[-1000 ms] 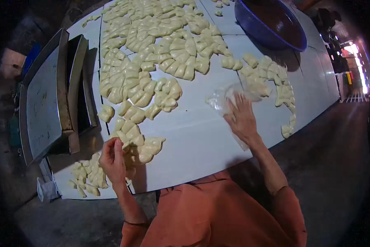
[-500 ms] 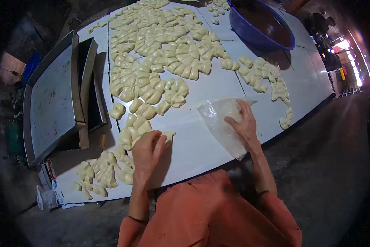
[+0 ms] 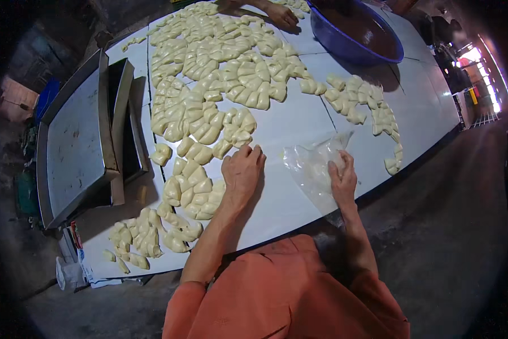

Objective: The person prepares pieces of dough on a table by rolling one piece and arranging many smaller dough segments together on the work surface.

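Many pale, glossy dough pieces (image 3: 203, 121) lie in clusters over the left and middle of the white table. My left hand (image 3: 242, 172) is over the tabletop, just below the lower end of the large cluster. Its fingers are curled down and close together; what they hold, if anything, is hidden. On the right, my right hand (image 3: 343, 182) grips a clear plastic bag (image 3: 306, 166) that spreads over the table. A pale lump seems to be inside the bag near my fingers. Beside my left forearm lies a smaller group of dough pieces (image 3: 194, 186).
Metal trays (image 3: 76, 141) lean stacked at the left edge. A purple basin (image 3: 352, 48) with brown contents stands at the back right. A curved row of dough pieces (image 3: 372, 104) lies below it. Another person's hand (image 3: 282, 14) reaches in at the far edge of the table (image 3: 290, 121).
My left hand has moved up and right, away from the lower dough group. The bag and my right hand have shifted slightly right. Another person's hand has come in at the far edge.
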`<state>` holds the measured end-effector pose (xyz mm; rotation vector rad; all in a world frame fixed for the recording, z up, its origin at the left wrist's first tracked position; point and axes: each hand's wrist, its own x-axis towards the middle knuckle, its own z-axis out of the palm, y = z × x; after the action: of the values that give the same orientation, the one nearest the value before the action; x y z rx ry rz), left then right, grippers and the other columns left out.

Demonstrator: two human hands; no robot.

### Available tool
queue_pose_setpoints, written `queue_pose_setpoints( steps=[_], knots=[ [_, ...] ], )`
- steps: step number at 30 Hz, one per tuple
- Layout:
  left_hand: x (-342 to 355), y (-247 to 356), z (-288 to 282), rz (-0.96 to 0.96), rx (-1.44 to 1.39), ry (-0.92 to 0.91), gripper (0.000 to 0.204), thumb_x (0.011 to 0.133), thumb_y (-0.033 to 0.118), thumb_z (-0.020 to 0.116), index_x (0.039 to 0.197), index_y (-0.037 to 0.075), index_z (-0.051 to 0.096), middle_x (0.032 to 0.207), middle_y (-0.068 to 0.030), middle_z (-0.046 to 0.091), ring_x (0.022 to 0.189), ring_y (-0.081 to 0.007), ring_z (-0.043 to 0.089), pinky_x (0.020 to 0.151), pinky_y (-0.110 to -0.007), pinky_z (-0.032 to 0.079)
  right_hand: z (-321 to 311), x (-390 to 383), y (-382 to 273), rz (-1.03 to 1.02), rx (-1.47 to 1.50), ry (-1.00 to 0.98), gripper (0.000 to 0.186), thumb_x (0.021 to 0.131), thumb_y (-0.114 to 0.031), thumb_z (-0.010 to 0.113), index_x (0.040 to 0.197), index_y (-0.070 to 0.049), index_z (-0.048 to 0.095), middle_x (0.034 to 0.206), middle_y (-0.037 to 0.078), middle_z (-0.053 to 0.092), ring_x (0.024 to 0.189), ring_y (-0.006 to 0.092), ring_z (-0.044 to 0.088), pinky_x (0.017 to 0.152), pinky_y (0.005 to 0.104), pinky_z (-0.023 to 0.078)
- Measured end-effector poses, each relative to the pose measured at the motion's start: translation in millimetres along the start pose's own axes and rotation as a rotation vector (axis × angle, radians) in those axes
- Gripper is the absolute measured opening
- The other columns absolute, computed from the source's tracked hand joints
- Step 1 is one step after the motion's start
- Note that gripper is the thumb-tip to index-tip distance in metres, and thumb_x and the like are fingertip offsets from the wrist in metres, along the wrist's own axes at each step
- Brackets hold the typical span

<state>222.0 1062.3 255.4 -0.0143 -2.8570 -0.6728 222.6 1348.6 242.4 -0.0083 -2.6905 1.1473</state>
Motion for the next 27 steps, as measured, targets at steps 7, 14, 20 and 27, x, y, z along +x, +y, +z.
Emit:
queue_pose_setpoints(
  steps=[7,14,20,27],
  knots=[
    [0,-4,4,0.062,0.009,0.051,0.013,0.086,0.025,0.071,0.088,0.013,0.072,0.086,-0.0062,0.068,0.07,-0.0286,0.067,0.062,-0.042,0.05,-13,4,-18,-0.4,-0.338,-0.335,0.07,0.086,-0.042,0.073,0.14,-0.003,0.052,0.148,0.023,0.046,0.14,0.043,0.041,0.117,0.0568,0.027],
    [-78,-3,-90,-0.003,-0.243,-0.61,0.026,0.089,0.029,0.062,0.08,0.005,0.07,0.086,-0.0156,0.069,0.08,-0.0362,0.067,0.07,-0.048,0.051,7,23,6,-0.261,-0.16,-0.277,0.055,0.093,-0.017,0.065,0.142,0.001,0.048,0.147,0.023,0.048,0.129,0.0404,0.054,0.116,0.0487,0.032],
    [-157,-35,-162,-0.486,-0.177,-0.567,0.028,0.087,0.035,0.073,0.086,0.007,0.072,0.074,-0.008,0.069,0.075,-0.0289,0.068,0.067,-0.039,0.051,35,51,-56,-0.445,-0.16,-0.385,0.072,0.087,-0.031,0.075,0.139,0.009,0.046,0.141,0.029,0.049,0.139,0.0419,0.041,0.119,0.0503,0.027],
    [-109,4,-87,-0.28,-0.212,-0.096,0.039,0.089,0.027,0.072,0.121,0.006,0.064,0.11,-0.0133,0.066,0.093,-0.0317,0.067,0.077,-0.039,0.054,22,58,-21,-0.328,-0.046,-0.431,0.055,0.088,-0.011,0.068,0.139,0.0,0.051,0.138,0.024,0.055,0.128,0.0411,0.055,0.107,0.0451,0.045]
  ],
)
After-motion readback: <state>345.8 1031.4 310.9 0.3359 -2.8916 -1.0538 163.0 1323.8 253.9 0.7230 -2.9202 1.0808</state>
